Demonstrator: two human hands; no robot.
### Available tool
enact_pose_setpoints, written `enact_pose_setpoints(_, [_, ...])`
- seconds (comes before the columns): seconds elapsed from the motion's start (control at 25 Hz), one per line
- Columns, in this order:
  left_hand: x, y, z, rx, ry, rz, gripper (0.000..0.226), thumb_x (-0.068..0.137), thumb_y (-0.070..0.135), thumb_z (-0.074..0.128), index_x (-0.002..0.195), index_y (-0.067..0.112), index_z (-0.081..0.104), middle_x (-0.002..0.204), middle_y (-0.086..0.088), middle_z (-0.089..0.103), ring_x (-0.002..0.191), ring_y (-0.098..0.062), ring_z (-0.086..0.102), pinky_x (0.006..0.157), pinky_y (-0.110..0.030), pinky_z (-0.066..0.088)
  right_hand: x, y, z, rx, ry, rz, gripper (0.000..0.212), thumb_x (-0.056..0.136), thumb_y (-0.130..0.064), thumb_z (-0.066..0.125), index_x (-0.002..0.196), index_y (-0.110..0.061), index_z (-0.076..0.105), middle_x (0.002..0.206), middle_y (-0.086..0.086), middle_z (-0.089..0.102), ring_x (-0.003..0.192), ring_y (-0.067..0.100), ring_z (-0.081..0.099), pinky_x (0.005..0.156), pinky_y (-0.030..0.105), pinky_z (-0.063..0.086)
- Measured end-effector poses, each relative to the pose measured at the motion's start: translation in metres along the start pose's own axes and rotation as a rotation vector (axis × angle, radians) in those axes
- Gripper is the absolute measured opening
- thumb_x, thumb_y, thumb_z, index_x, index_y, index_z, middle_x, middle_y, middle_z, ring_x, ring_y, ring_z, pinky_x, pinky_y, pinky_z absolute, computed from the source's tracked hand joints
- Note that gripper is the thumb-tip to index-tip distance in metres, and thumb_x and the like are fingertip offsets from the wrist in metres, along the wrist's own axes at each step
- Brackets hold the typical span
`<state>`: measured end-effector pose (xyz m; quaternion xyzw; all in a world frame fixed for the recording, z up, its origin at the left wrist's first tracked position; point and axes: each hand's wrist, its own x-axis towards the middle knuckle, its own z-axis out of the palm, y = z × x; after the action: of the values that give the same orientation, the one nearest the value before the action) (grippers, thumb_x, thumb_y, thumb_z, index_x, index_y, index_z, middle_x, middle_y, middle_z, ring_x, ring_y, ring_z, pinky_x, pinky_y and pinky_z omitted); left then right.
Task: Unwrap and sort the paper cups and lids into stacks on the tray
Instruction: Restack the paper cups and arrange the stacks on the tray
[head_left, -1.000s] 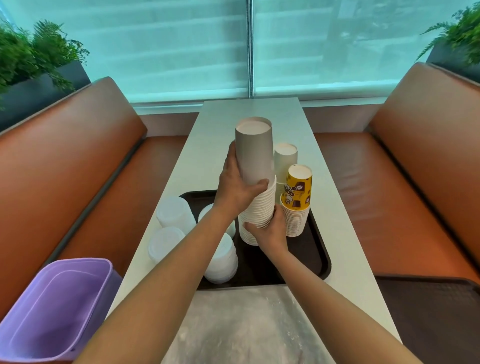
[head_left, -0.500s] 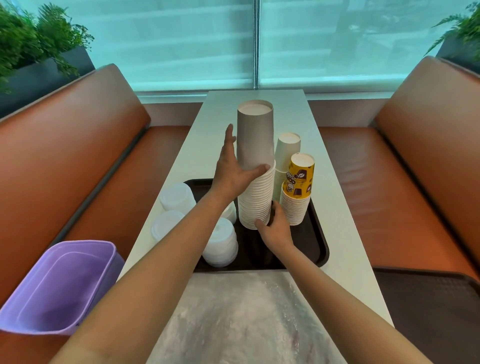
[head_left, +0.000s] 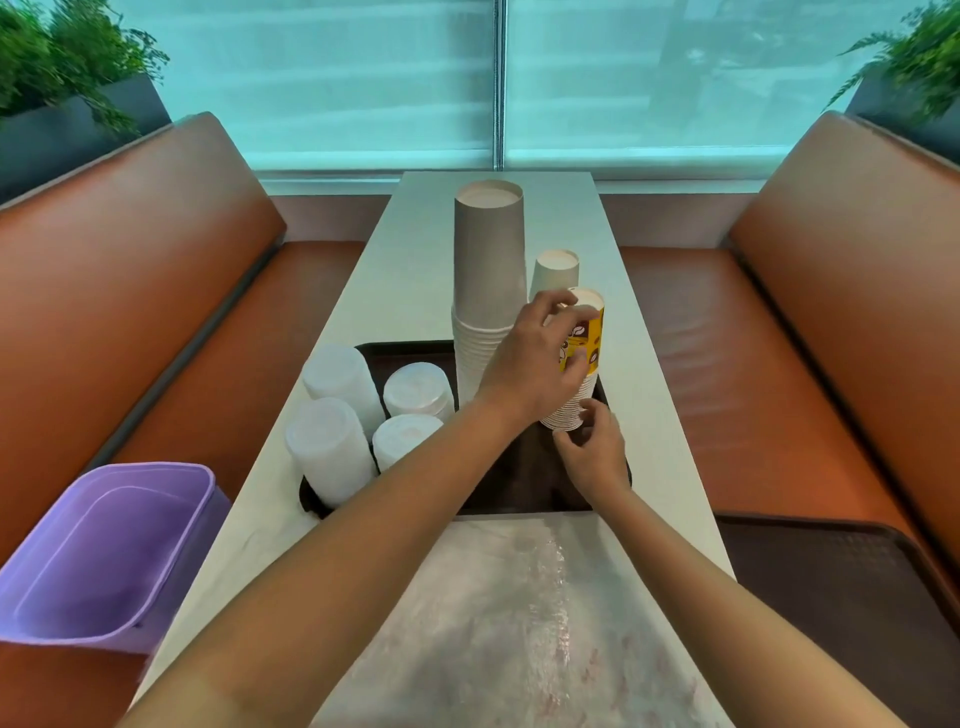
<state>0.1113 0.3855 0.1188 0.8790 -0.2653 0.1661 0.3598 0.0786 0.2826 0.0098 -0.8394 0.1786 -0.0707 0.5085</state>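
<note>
Looking down a long white desk (head_left: 415, 270) that runs to a window with blinds, orange booth seats (head_left: 156, 270) on both sides, planters (head_left: 62, 119) in the corners, a purple bin (head_left: 104, 551) at the near left, clear wrap (head_left: 498, 613) spread at the near end. On the dark tray (head_left: 519, 488), four lid stacks (head_left: 337, 415) stand at its left. The tall grey cup stack (head_left: 488, 291) stands upright, mouths down; a smaller white stack (head_left: 556, 270) sits behind the yellow-topped stack (head_left: 584, 364), also inverted and vertical. Left hand (head_left: 535, 358) reaches across, fingers curled round that yellow cup. Right hand (head_left: 597, 452) is low at the stack's base, fingers loosely bent, tips touching the bottom rims.
</note>
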Motion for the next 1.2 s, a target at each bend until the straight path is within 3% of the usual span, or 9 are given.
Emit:
enact_pose_setpoints(0.12, [0.022, 0.007, 0.008, 0.104, -0.067, -0.014, 0.053, 0.087, 0.018, 0.061, 0.137, 0.019, 0.043, 0.146, -0.005, 0.033, 0.132, -0.024, 0.034, 0.098, -0.034, 0.044, 0.018, -0.001, -0.014, 0.001, 0.049, -0.005, 0.066, 0.081, -0.017, 0.073, 0.137, -0.01, 0.038, 0.137, 0.01, 0.04, 0.126, 0.024, 0.042, 0.101, 0.031, 0.04])
enact_pose_setpoints(0.32, [0.057, 0.004, 0.022, 0.228, -0.11, -0.093, 0.061, 0.088, 0.024, 0.058, 0.143, 0.016, 0.032, 0.151, -0.008, 0.024, 0.139, -0.026, 0.021, 0.107, -0.036, 0.035, 0.052, 0.001, -0.018, 0.014, 0.019, 0.015, 0.085, 0.078, -0.02, 0.078, 0.145, -0.013, 0.026, 0.149, 0.007, 0.029, 0.136, 0.026, 0.033, 0.107, 0.037, 0.035])
enact_pose_setpoints(0.56, [0.066, -0.01, 0.04, 0.253, -0.208, -0.217, 0.066, 0.087, 0.024, 0.058, 0.145, 0.018, 0.028, 0.145, -0.011, 0.032, 0.125, -0.034, 0.041, 0.098, -0.042, 0.042, 0.071, 0.006, -0.002, 0.117, -0.072, -0.049, 0.101, 0.061, -0.017, 0.088, 0.142, -0.018, 0.028, 0.14, 0.004, 0.043, 0.126, 0.024, 0.045, 0.103, 0.046, 0.044])
enact_pose_setpoints(0.76, [0.064, -0.019, 0.044, 0.041, -0.312, -0.305, 0.068, 0.086, 0.021, 0.062, 0.143, 0.021, 0.024, 0.133, -0.015, 0.042, 0.111, -0.033, 0.053, 0.089, -0.037, 0.048, 0.079, 0.005, 0.004, 0.096, -0.083, -0.027, 0.093, 0.068, -0.021, 0.085, 0.142, -0.018, 0.028, 0.135, 0.005, 0.051, 0.12, 0.026, 0.051, 0.093, 0.033, 0.044])
enact_pose_setpoints(1.2, [0.033, -0.002, 0.04, -0.055, -0.385, -0.281, 0.072, 0.087, 0.022, 0.065, 0.145, 0.023, 0.022, 0.139, -0.014, 0.041, 0.121, -0.032, 0.049, 0.095, -0.038, 0.046, 0.041, 0.016, -0.019, 0.059, -0.067, 0.014, 0.079, 0.067, -0.017, 0.085, 0.131, -0.014, 0.039, 0.122, 0.005, 0.057, 0.11, 0.025, 0.056, 0.084, 0.029, 0.046])
